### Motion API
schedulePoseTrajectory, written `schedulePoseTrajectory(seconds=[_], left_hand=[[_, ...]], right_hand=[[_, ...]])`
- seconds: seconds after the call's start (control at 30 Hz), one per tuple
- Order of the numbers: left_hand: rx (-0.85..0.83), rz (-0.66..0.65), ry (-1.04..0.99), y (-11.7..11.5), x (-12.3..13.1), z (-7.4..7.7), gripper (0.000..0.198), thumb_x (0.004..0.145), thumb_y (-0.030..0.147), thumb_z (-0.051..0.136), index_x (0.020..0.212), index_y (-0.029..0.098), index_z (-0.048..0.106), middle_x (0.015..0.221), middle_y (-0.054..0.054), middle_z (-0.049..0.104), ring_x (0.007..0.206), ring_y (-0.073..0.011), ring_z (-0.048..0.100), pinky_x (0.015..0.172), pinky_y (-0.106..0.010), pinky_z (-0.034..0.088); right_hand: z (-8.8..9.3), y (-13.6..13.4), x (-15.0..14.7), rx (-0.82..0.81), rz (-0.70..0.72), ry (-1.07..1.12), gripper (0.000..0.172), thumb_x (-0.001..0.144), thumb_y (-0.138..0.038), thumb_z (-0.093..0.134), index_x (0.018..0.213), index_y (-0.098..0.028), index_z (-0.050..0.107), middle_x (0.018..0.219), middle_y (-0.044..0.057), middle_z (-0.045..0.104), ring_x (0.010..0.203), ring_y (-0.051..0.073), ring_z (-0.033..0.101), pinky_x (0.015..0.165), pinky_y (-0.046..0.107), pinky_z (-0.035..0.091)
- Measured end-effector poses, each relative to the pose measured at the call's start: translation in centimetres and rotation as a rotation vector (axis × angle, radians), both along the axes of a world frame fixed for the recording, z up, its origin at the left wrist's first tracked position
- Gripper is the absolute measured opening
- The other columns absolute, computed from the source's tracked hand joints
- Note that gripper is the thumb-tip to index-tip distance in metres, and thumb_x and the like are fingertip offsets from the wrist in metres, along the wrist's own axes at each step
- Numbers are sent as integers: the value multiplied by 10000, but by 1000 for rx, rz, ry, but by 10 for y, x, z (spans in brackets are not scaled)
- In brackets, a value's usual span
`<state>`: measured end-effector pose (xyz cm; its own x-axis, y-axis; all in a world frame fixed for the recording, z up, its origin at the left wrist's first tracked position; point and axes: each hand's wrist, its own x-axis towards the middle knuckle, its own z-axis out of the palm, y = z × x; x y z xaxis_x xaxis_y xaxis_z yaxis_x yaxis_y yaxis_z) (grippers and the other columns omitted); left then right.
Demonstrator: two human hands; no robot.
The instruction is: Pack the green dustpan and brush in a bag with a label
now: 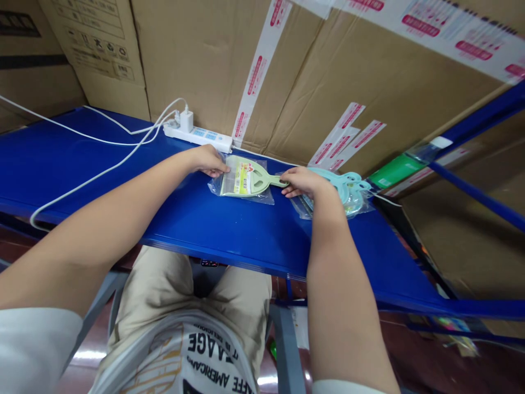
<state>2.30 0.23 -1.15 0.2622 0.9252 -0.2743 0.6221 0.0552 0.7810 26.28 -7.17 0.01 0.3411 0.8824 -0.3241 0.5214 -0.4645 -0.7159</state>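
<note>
A small light green dustpan (258, 178) in a clear plastic bag lies flat on the blue tabletop, with a yellow and white label on it. Its wide edge points left and its handle points right. My left hand (210, 162) pinches the upper corner of the wide edge and the bag. At the handle's end, my right hand (302, 181) has its fingers closed on the tip. Partly hidden behind my right hand and wrist are several light blue dustpans (351, 189) of the same look, bagged and stacked.
A white power strip (199, 134) with a plugged-in charger stands at the back, its white cables running left. Large cardboard boxes (213, 65) wall off the rear. A green bottle-like container (400, 168) lies back right, near the blue frame bar (478, 194). The table's front edge (229, 257) is above my lap.
</note>
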Motion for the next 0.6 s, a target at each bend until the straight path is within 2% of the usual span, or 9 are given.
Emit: schedulePoseTrajectory(seconds=[0.1, 0.23, 0.43, 0.6], left_hand=[[25, -15, 25, -1, 1, -1, 77, 777, 130, 762, 839, 154, 801, 567, 3, 612, 649, -146, 674, 713, -299, 575], [65, -44, 49, -3, 2, -1, 102, 778, 102, 714, 828, 127, 799, 563, -7, 604, 644, -154, 663, 705, -307, 563], [65, -27, 20, -7, 5, 0, 219, 774, 104, 682, 957, 127, 800, 624, -38, 661, 775, -208, 741, 743, -300, 574], [38, 50, -109, -6, 6, 0, 271, 801, 110, 705, 1065, 119, 769, 725, -64, 700, 804, -204, 755, 777, -296, 591]], right_hand=[[0, 0, -1, -3, -1, 9, 103, 937, -42, 630, 934, -141, 656, 571, -24, 585, 504, 112, 636, 487, 180, 548], [1, -1, -2, 19, -19, 45, 149, 915, -15, 651, 866, -153, 624, 568, -37, 565, 476, 104, 617, 463, 177, 534], [8, -7, -6, 104, -63, 92, 224, 945, -22, 602, 794, -182, 561, 591, -38, 579, 490, 91, 612, 491, 173, 538], [12, -8, -10, 143, -84, 117, 248, 996, -52, 546, 784, -181, 541, 586, -46, 557, 489, 78, 600, 483, 164, 529]])
